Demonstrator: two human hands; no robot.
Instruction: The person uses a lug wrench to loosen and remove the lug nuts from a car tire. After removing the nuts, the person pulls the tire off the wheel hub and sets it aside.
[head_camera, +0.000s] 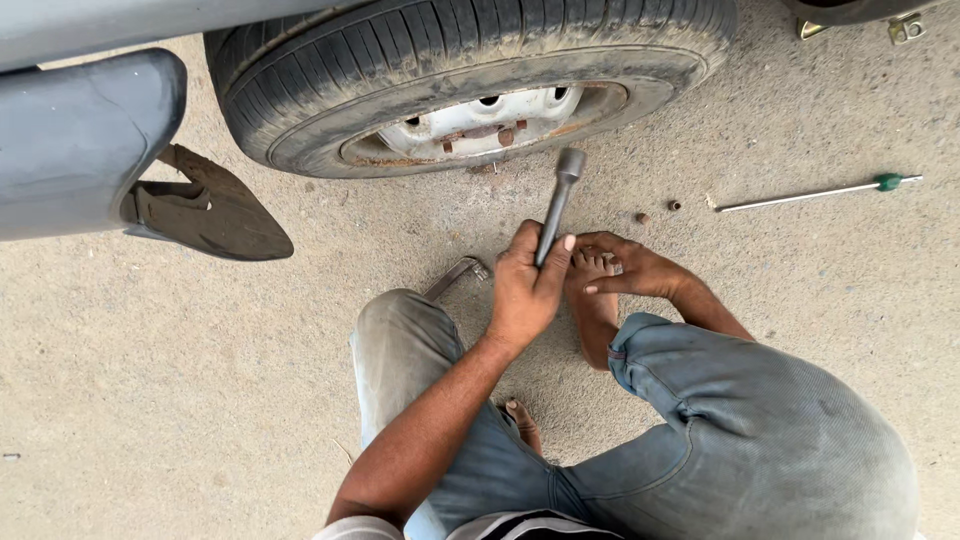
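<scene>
Left hand (525, 290) clamps its fingers around the socket wrench (558, 205), socket end aimed at the wheel (470, 85) (lug nuts (657, 211) lie loose nearby). Right hand (630, 268) rests half-curled on the bare foot (595, 310), holding nothing visible.

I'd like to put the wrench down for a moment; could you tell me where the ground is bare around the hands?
Bare ground lies wide open left of the left knee, below the mud flap. Another free strip runs between the screwdriver and the right knee. It is crowded between the tyre and the hands: the socket wrench, the foot and loose nuts.
</scene>
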